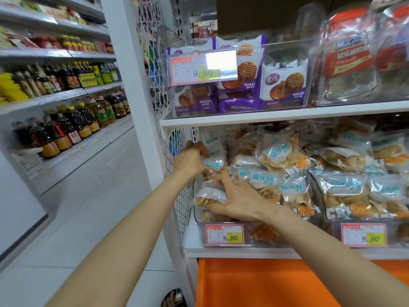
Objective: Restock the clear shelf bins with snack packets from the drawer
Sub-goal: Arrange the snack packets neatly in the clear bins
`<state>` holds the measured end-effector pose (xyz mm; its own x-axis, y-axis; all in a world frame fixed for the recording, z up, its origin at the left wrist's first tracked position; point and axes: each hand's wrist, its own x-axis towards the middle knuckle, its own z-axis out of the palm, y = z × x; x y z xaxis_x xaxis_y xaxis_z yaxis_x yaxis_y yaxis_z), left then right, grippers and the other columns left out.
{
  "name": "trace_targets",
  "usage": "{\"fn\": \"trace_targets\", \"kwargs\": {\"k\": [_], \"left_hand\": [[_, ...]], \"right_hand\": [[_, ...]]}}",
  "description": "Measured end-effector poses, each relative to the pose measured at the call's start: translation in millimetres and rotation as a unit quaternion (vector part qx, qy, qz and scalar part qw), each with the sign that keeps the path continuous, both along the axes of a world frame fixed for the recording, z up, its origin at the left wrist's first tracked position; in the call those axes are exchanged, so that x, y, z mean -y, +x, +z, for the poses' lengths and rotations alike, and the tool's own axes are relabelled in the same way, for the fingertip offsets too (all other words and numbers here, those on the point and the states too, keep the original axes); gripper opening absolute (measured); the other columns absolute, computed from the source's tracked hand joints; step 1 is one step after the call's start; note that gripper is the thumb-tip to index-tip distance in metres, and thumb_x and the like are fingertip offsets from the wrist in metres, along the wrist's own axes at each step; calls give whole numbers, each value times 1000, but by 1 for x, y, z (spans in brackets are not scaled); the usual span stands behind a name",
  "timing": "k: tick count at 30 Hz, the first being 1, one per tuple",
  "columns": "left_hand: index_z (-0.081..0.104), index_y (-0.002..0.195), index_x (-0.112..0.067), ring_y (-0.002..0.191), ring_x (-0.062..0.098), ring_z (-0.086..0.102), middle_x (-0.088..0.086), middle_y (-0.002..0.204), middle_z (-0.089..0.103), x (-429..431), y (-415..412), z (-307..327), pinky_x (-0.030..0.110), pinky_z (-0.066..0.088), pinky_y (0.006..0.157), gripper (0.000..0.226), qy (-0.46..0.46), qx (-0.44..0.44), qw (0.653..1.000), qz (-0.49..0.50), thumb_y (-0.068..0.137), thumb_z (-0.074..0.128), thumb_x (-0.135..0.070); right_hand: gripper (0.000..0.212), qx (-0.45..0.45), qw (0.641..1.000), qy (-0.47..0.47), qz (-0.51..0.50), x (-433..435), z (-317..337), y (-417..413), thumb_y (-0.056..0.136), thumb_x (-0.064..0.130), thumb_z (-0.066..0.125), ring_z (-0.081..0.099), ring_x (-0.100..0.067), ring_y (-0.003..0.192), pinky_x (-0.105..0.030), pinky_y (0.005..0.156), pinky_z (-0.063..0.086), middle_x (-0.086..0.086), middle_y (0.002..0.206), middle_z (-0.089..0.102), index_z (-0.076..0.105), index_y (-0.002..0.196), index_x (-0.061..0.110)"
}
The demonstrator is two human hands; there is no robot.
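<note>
The lower white shelf (243,253) carries the clear bin (199,227) at its left end, and the orange drawer (265,284) is directly below this bin. The bin is heaped with snack packets (276,154) of swirl crackers. At the left wall of the bin, the left hand (190,161) has its fingers curled over the top of an upright packet (213,162) and grips it, while at the front of the bin, just above its price tag (224,234), the right hand (240,201) lies with fingers spread and nearly straight, pressing on a lying packet (209,197).
</note>
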<state>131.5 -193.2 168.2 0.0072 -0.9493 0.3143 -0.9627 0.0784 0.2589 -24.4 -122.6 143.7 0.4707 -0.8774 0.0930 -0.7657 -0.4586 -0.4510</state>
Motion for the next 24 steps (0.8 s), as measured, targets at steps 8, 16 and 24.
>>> {"fn": "trace_targets", "kwargs": {"k": [8,16,24], "left_hand": [[45,117,-9,113,27,50,10,122,45,2,-2,-6,35,43,80,70,3,-24,998,53,65,82,-39],[50,102,-9,91,23,55,5,96,54,-14,7,6,30,44,74,47,50,-124,991,-19,72,79,-31],[57,107,-17,90,3,57,-6,103,62,-73,-4,24,13,45,73,17,89,-316,926,-185,93,52,-26]], "right_hand": [[50,102,994,-35,11,-14,5,-5,79,42,68,51,-12,99,-25,79,41,3,113,51,49,121,23],[28,459,852,226,-111,-30,27,-33,87,20,64,65,-19,77,-28,69,54,-10,97,67,56,112,10],[31,606,716,336,-81,-33,25,-36,95,10,48,66,-31,95,-36,75,59,-23,109,64,50,121,-6]]}}
